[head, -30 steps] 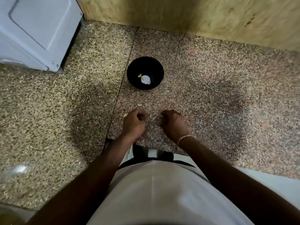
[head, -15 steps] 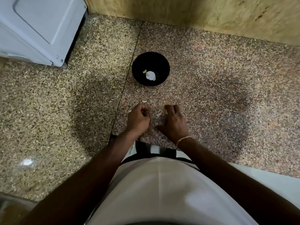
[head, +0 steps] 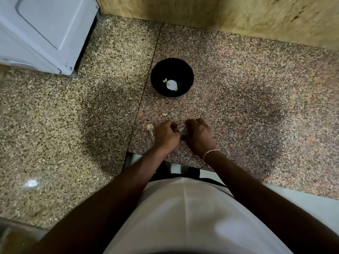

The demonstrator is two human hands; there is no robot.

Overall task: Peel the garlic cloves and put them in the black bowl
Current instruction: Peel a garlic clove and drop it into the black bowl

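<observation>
A black bowl (head: 159, 70) stands on the speckled granite counter (head: 238, 107), with a few pale garlic pieces (head: 171, 84) in its bottom. Nearer to me, my left hand (head: 166, 135) and my right hand (head: 199, 135) meet knuckle to knuckle just above the counter, fingers curled. Between their fingertips shows a small pale garlic clove (head: 181, 129), mostly hidden. Another unpeeled clove (head: 150, 127) lies on the counter just left of my left hand. A small scrap of peel (head: 164, 114) lies between my hands and the bowl.
A white appliance (head: 45, 30) stands at the back left. A wooden wall (head: 238, 15) runs along the back. The counter's front edge (head: 183, 163) is just below my wrists, with my white clothing under it.
My right hand, flat on the counter half a second ago, has curled and closed in against my left hand. The view has shifted slightly; the bowl has not moved.
</observation>
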